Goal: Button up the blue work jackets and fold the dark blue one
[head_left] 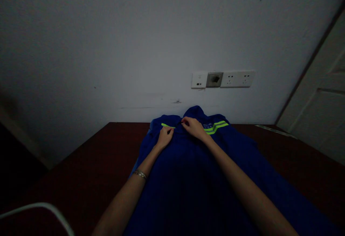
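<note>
A dark blue jacket [188, 178] with neon yellow-green stripes lies spread on a dark brown table [88, 164], its collar toward the wall. My left hand [165, 137] is closed in a pinch on the fabric near the left stripe by the collar. My right hand [193, 127] is closed on the fabric just below the collar, next to the right chest stripes [216, 127]. The two hands are close together at the jacket's front opening. A thin bracelet [140, 173] sits on my left wrist.
A white wall rises behind the table with a row of sockets and switches [222, 79]. A white door [320, 106] stands at the right. A thin white curved rim [51, 210] shows at the lower left. The room is dim.
</note>
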Demonstrator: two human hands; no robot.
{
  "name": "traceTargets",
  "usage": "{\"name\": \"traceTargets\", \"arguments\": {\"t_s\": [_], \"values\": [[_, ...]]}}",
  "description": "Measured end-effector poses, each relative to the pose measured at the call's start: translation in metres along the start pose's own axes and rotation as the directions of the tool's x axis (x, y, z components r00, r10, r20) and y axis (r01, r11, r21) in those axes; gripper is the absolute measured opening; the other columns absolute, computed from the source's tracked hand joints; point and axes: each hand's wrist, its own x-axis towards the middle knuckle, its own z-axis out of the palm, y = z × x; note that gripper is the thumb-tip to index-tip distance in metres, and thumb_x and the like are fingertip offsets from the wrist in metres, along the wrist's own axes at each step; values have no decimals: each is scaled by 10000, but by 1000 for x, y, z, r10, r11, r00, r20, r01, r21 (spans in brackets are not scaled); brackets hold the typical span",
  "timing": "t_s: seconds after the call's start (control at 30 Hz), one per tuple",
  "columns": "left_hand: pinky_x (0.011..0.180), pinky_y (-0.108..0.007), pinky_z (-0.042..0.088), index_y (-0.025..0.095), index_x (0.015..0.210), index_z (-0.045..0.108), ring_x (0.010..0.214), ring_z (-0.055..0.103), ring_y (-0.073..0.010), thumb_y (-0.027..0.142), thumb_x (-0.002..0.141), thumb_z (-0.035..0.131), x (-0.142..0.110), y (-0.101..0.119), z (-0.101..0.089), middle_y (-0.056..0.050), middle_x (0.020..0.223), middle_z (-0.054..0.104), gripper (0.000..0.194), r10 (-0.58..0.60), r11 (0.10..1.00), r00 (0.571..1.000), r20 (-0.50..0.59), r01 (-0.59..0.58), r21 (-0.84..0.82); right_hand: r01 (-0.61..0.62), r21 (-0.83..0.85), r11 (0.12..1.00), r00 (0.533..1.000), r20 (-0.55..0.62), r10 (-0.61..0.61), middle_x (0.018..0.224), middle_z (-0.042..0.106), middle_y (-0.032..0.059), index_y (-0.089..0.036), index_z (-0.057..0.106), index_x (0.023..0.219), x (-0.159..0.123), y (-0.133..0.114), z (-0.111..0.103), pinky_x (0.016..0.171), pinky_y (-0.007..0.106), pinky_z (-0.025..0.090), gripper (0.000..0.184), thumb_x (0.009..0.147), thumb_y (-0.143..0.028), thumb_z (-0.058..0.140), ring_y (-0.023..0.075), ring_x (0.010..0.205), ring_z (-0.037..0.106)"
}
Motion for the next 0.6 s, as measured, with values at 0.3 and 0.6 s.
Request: {"name": "traceTargets", "arguments": {"t_s": [0.3,0.6], "values": [[1013,-584,131,292,1029,629,1187,388,-303,298,678,644,-6,-28,-17,-63,1143,587,352,17,970,974,226,-71,232,-115,-16,993,990,-81,114,769,655,3,-221,611,907,-11,41,-41,618,219,392,183,765,-225,495,146,713,588],[1027,-569,65,296,1014,638,1288,272,-290,380,722,583,2,-46,-29,-35,1252,528,310,-212,973,897,389,156,171,-203,-152,967,978,-73,194,827,664,43,-196,605,936,-42,88,-84,666,232,413,199,788,-223,475,161,757,601]]}}
